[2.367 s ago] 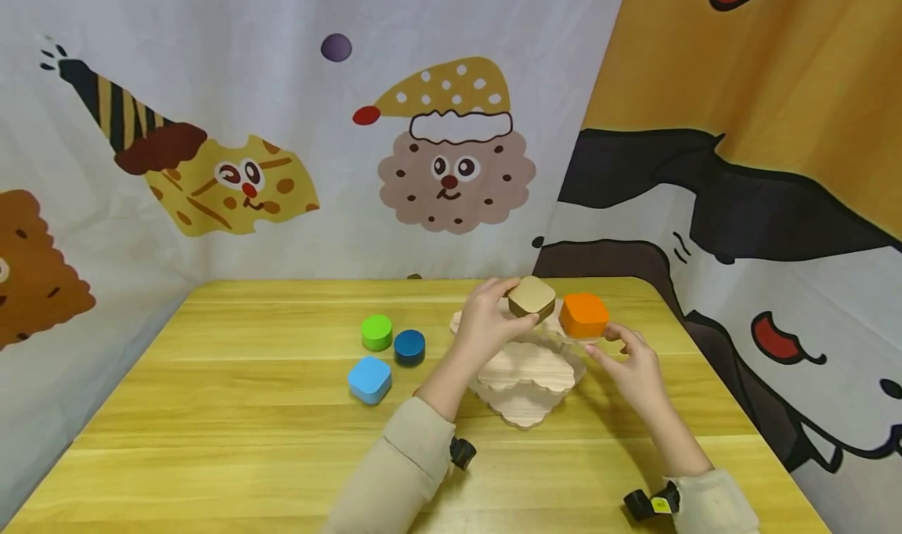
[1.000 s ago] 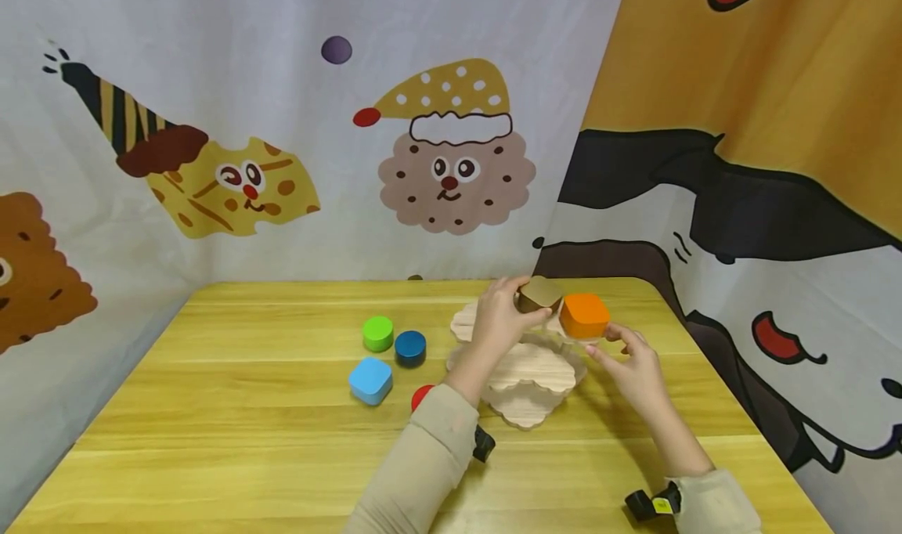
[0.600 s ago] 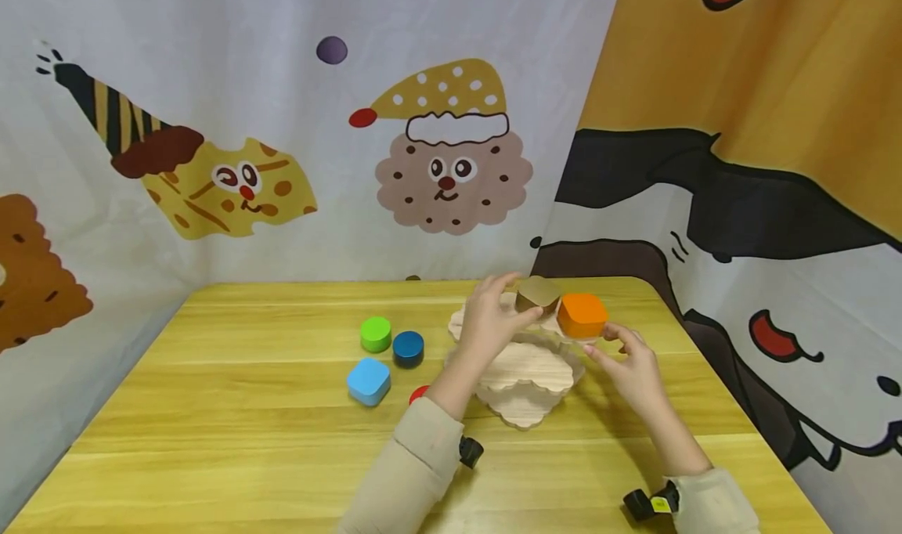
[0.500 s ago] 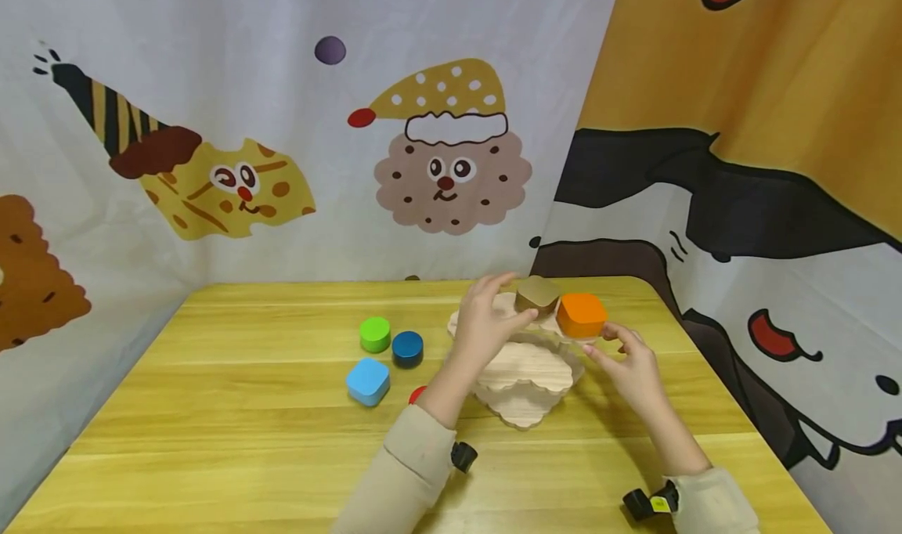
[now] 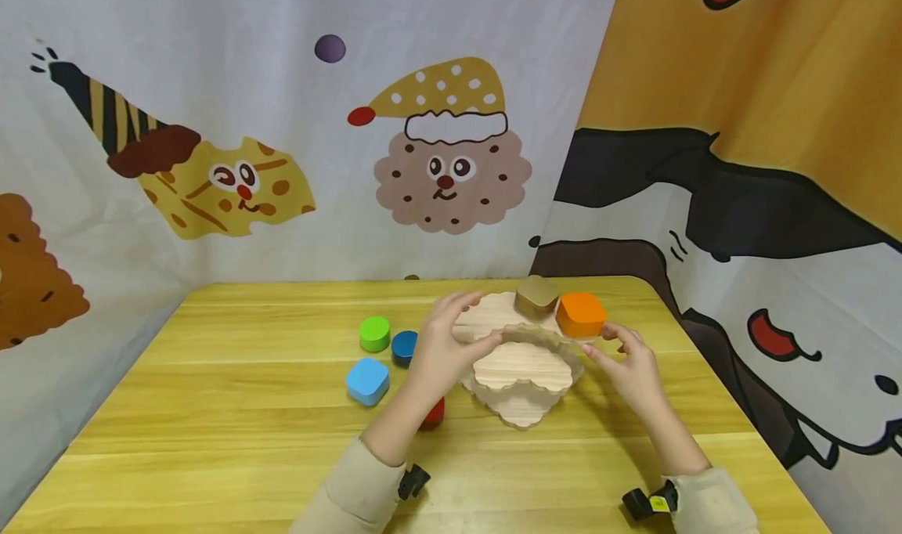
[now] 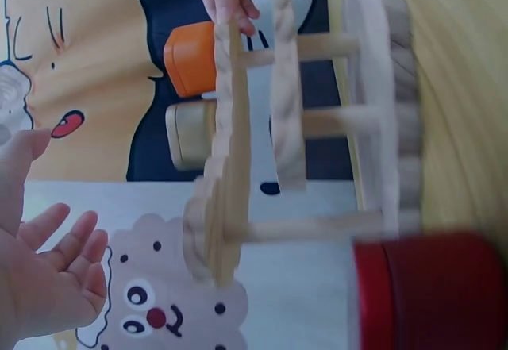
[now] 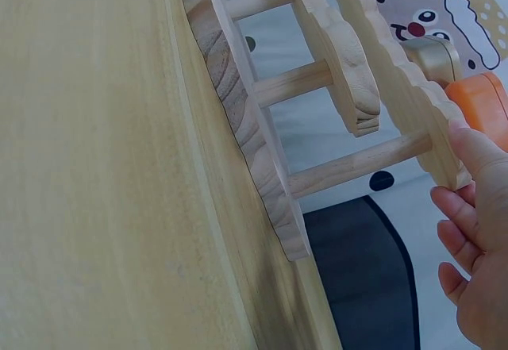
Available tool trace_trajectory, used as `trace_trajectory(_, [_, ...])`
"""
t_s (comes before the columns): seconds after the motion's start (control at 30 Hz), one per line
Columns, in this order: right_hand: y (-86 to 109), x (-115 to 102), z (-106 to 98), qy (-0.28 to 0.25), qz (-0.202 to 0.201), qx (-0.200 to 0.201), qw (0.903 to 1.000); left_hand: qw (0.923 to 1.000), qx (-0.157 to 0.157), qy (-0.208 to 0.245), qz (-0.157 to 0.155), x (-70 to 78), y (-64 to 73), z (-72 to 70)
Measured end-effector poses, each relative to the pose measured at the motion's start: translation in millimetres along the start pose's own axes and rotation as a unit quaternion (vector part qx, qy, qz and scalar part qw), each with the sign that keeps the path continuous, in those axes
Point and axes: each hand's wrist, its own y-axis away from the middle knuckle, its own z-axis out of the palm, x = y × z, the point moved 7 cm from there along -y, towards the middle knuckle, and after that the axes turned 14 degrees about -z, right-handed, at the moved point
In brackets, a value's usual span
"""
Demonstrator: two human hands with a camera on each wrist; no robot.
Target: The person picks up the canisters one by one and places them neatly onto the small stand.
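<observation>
A pale wooden tiered stand (image 5: 524, 369) with scalloped edges and round posts stands on the table. On its top tier sit a tan block (image 5: 537, 297) and, right beside it, an orange rounded block (image 5: 581, 315). My right hand (image 5: 630, 362) pinches the right corner of that tier, thumb above and fingers below in the right wrist view. Left of the tan block, my left hand (image 5: 444, 346) hovers with fingers spread and holds nothing. A red block (image 5: 433, 415) lies partly hidden behind my left wrist; it also shows up close in the left wrist view.
Left of the stand lie a green round block (image 5: 375, 333), a dark blue round block (image 5: 404, 348) partly covered by my left hand, and a light blue rounded block (image 5: 368, 381). A printed curtain (image 5: 282, 127) hangs behind the wooden table (image 5: 211, 440).
My left hand set the tan block on the top tier, let go and drew back to the left. The red block came into view. My right hand stays at the tier's corner.
</observation>
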Motion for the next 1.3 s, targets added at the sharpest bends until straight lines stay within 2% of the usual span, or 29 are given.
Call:
trace_trajectory(0.2, [-0.6, 0, 0, 0.001, 0.000, -0.001, 1.0000, 0.9997, 0.016, -0.016, -0.003, -15.8, 10.3, -25.3])
trace_trajectory(0.5, [0.8, 1, 0, -0.003, 0.005, 0.004, 1.0000, 0.9965, 0.022, -0.056, -0.057, -45.0, 22.9, -61.4])
trace_trajectory(0.6, [0.6, 1, 0, -0.004, 0.005, 0.003, 1.0000, 0.9955, 0.022, -0.067, -0.064, -53.1, 26.8, -70.8])
trace_trajectory(0.8, [-0.2, 0, 0, -0.002, 0.003, 0.000, 1.0000, 0.9945, 0.016, -0.080, -0.065, -68.2, 34.9, -86.9])
trace_trajectory(1.03, [-1.3, -1, 1, -0.004, 0.000, 0.001, 1.0000, 0.9914, 0.006, -0.101, -0.084, -86.0, 41.5, -103.2])
trace_trajectory(1.3, [-0.4, 0, 0, -0.005, 0.001, 0.001, 1.0000, 0.9847, -0.018, -0.147, -0.093, -102.1, 44.3, -112.8])
